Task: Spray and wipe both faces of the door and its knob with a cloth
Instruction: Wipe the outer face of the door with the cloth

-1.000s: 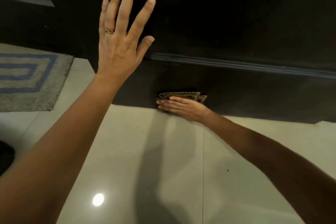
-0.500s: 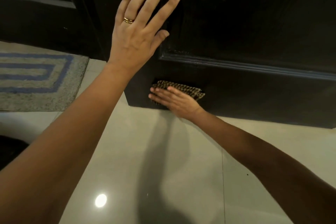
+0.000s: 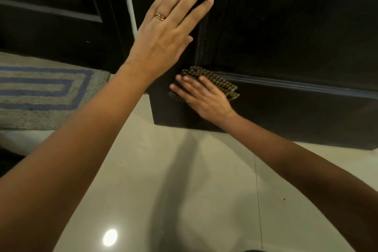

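Observation:
A dark, nearly black door (image 3: 286,26) fills the upper right, its bottom edge just above the floor. My right hand (image 3: 202,98) presses a folded, brown checked cloth (image 3: 216,82) flat against the door's lower left corner, fingers straight. My left hand (image 3: 169,28), wearing a gold ring, lies flat with spread fingers against the door's left stile, higher up. The knob is out of view.
Glossy cream floor tiles (image 3: 184,190) run below the door. A beige doormat with blue stripes (image 3: 45,92) lies at the left. Behind it stands another dark panelled surface (image 3: 51,16) and a thin white vertical strip (image 3: 127,0).
My right hand has slid the cloth up and to the left along the door's lower rail toward the corner. My left hand stays flat on the door.

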